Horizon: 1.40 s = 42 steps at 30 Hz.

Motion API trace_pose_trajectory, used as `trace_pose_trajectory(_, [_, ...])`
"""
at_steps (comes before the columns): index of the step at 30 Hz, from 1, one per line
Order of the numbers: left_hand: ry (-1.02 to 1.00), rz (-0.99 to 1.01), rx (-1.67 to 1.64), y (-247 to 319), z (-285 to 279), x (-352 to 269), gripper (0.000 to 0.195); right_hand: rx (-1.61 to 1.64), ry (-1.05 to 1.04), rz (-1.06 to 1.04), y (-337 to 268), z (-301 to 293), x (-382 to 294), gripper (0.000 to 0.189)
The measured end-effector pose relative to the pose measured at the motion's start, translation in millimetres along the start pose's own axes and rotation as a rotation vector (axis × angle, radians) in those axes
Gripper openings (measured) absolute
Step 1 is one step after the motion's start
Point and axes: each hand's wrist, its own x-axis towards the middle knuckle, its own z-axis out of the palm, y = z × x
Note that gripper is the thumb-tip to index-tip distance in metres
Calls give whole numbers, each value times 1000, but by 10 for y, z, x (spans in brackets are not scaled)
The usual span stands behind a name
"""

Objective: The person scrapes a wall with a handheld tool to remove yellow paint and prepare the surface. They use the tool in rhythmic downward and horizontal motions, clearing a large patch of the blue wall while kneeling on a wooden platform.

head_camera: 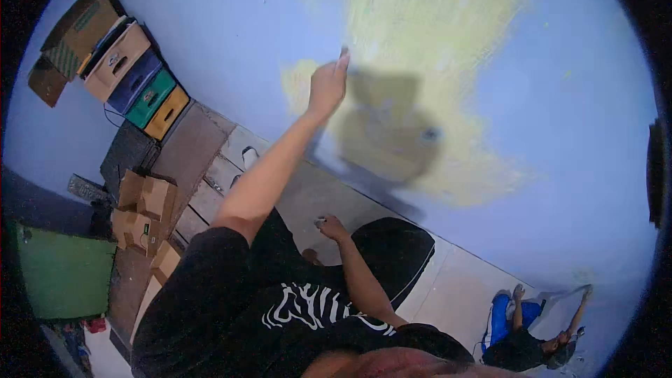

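My left hand is raised at arm's length against a pale blue painted wall. Its fingers appear closed around a small thin object, seen nearly edge-on and too indistinct to name. Rough yellow patches spread over the wall beside and above this hand, and a shadow falls across their lower part. Low in front of my body, my right hand grips a small greyish object, partly hidden by the fingers. Between my bent legs in dark trousers shows the tiled floor.
Stacked coloured drawers stand at the left along the wall, a cardboard box on top. Open cartons and a green panel lie nearer. At lower right, another person in blue and black reaches to the wall.
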Motion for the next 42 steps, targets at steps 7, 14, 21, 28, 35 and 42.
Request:
trace_pose_trajectory(7, [-405,-425,92,-901,29,-1061,52,-115,-69,57,-172,-26,1,48])
trace_pose_trajectory(14, [-86,-274,-151,248,-277,-193,57,-102,-64,-85,-12,29,0,49])
trace_pose_trajectory(21, [-118,-348,-88,-254,254,-393,58,-54,-9,12,124,116,85,47])
trace_pose_trajectory(28, [-261,-278,-130,-302,483,-667,59,-35,132,151,447,60,447,47])
trace_pose_trajectory(35, [84,-116,-200,558,-95,84,57,-47,23,4,166,68,121,46])
trace_pose_trajectory(42, [43,-208,-47,-116,432,-465,55,-159,163,-256,547,146,385,48])
